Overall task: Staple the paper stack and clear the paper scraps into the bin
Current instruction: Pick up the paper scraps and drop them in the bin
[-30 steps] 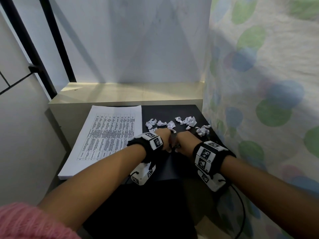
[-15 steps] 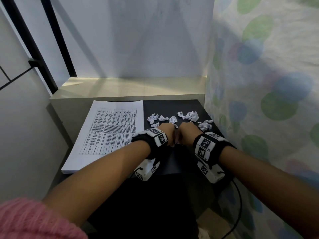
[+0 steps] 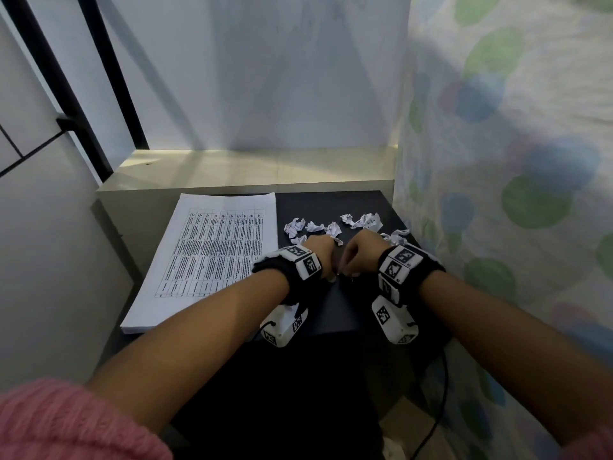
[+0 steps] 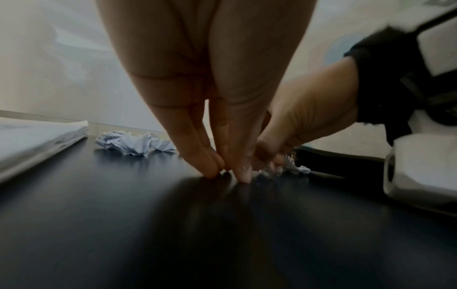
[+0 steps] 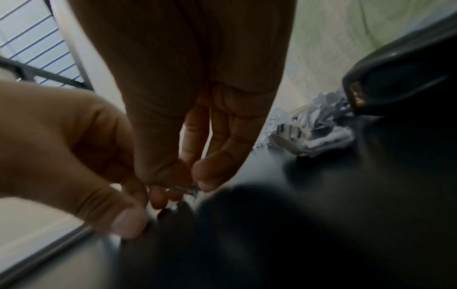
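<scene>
A thick white paper stack with a printed table on top lies on the left of the black table. Several crumpled paper scraps lie in a row just beyond my hands. My left hand and right hand meet knuckle to knuckle at the table's middle. In the right wrist view, my right hand pinches a small shiny metal piece, seemingly a staple strip. My left hand has its thumb and fingertips pinched together on the tabletop at that piece. No bin is in view.
A pale ledge and a wall close off the back. A spotted cloth hangs along the right edge. A dark rounded object sits by the right-hand scraps; I cannot tell what it is. The stack's edge is left of my hand.
Both hands have stayed together at the same spot on the table, shifting only slightly. The stack and the scraps have not moved.
</scene>
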A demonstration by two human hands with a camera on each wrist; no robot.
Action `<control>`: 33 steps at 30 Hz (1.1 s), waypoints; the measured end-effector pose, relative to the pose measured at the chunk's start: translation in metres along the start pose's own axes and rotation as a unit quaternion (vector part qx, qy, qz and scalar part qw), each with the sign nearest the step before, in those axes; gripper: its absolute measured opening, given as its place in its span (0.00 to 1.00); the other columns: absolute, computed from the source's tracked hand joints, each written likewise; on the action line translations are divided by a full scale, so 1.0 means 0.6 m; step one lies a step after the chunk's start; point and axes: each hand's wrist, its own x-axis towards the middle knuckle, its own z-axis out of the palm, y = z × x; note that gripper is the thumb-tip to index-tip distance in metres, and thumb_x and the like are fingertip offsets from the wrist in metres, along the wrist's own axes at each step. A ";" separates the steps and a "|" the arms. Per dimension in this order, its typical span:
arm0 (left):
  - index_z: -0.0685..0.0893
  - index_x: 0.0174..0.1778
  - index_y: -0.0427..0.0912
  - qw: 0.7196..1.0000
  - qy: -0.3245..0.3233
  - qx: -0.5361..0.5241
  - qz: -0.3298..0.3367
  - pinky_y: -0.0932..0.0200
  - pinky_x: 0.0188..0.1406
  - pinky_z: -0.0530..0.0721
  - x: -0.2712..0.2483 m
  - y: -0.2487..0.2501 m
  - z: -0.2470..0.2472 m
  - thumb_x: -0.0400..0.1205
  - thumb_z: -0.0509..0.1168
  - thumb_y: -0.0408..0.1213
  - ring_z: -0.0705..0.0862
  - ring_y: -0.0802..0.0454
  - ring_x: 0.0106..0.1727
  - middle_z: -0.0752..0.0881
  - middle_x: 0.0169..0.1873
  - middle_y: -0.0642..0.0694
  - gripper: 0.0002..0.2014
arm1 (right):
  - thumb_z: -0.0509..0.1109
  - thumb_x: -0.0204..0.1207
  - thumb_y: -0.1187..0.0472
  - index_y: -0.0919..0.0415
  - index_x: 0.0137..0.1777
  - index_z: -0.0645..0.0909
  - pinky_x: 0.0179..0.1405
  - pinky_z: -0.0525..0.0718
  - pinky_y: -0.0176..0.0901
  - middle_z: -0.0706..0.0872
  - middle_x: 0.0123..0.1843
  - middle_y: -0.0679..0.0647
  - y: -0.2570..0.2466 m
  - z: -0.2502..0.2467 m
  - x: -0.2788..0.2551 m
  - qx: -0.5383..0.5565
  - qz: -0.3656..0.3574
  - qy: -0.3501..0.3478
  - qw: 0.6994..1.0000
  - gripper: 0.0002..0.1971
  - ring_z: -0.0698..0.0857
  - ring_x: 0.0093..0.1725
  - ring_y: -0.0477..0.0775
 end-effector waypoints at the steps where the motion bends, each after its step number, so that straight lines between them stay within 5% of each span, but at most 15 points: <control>1: 0.84 0.63 0.38 1.000 0.001 -0.001 -0.003 0.55 0.61 0.81 0.003 -0.001 0.002 0.70 0.76 0.34 0.85 0.43 0.63 0.87 0.60 0.40 0.24 | 0.77 0.64 0.70 0.61 0.34 0.90 0.31 0.83 0.31 0.85 0.24 0.48 0.004 -0.005 -0.001 0.012 -0.001 0.007 1.000 0.04 0.82 0.24 0.40; 5: 0.87 0.58 0.38 1.000 -0.004 -0.007 -0.009 0.56 0.60 0.83 0.013 -0.006 0.005 0.69 0.77 0.34 0.86 0.44 0.61 0.89 0.58 0.41 0.20 | 0.75 0.63 0.71 0.55 0.26 0.86 0.39 0.88 0.43 0.89 0.33 0.61 0.023 -0.026 0.000 0.085 0.011 0.044 0.995 0.11 0.84 0.29 0.50; 8: 0.89 0.54 0.38 1.000 -0.002 -0.011 -0.003 0.57 0.59 0.83 0.018 -0.001 0.009 0.71 0.76 0.32 0.87 0.45 0.59 0.89 0.55 0.41 0.16 | 0.75 0.63 0.73 0.58 0.26 0.87 0.23 0.80 0.33 0.87 0.27 0.57 0.031 -0.035 -0.007 0.113 0.019 0.057 0.992 0.10 0.80 0.21 0.43; 13: 0.91 0.51 0.40 1.000 -0.006 -0.023 0.001 0.58 0.58 0.83 0.031 0.020 0.021 0.72 0.74 0.30 0.88 0.45 0.57 0.90 0.54 0.41 0.12 | 0.74 0.61 0.77 0.67 0.31 0.89 0.26 0.80 0.34 0.84 0.17 0.50 0.047 -0.038 -0.010 0.162 0.030 0.075 0.983 0.06 0.80 0.20 0.45; 16: 0.90 0.52 0.38 1.000 -0.008 -0.030 0.004 0.57 0.59 0.84 0.039 0.034 0.028 0.72 0.74 0.30 0.88 0.44 0.57 0.91 0.53 0.41 0.12 | 0.73 0.62 0.77 0.74 0.38 0.89 0.20 0.79 0.27 0.85 0.22 0.55 0.050 -0.048 -0.018 0.179 0.025 0.101 0.978 0.05 0.79 0.19 0.42; 20: 0.84 0.59 0.39 0.999 0.000 -0.033 0.003 0.56 0.61 0.82 0.048 0.043 0.030 0.69 0.75 0.31 0.85 0.44 0.62 0.88 0.59 0.42 0.21 | 0.77 0.63 0.72 0.62 0.29 0.88 0.22 0.79 0.27 0.83 0.15 0.45 0.060 -0.068 -0.025 0.184 0.040 0.143 0.972 0.06 0.78 0.15 0.35; 23: 0.77 0.68 0.43 0.999 0.013 -0.042 0.009 0.56 0.62 0.79 0.049 0.057 0.028 0.68 0.77 0.37 0.80 0.43 0.67 0.83 0.65 0.42 0.30 | 0.77 0.63 0.72 0.58 0.25 0.85 0.19 0.78 0.27 0.82 0.14 0.47 0.067 -0.079 -0.030 0.196 0.049 0.162 0.966 0.11 0.78 0.14 0.37; 27: 0.80 0.67 0.42 0.997 -0.009 -0.032 0.065 0.53 0.62 0.81 0.043 0.094 0.025 0.72 0.75 0.42 0.82 0.41 0.65 0.84 0.63 0.40 0.27 | 0.78 0.63 0.71 0.57 0.24 0.84 0.21 0.80 0.30 0.84 0.21 0.52 0.073 -0.086 -0.033 0.193 0.053 0.179 0.963 0.12 0.79 0.18 0.42; 33: 0.81 0.66 0.41 0.996 -0.020 0.000 0.088 0.54 0.59 0.81 0.043 0.110 0.037 0.73 0.74 0.42 0.84 0.41 0.62 0.85 0.62 0.40 0.24 | 0.78 0.64 0.72 0.62 0.28 0.87 0.20 0.80 0.29 0.81 0.12 0.45 0.075 -0.091 -0.034 0.197 0.054 0.194 0.959 0.07 0.80 0.20 0.44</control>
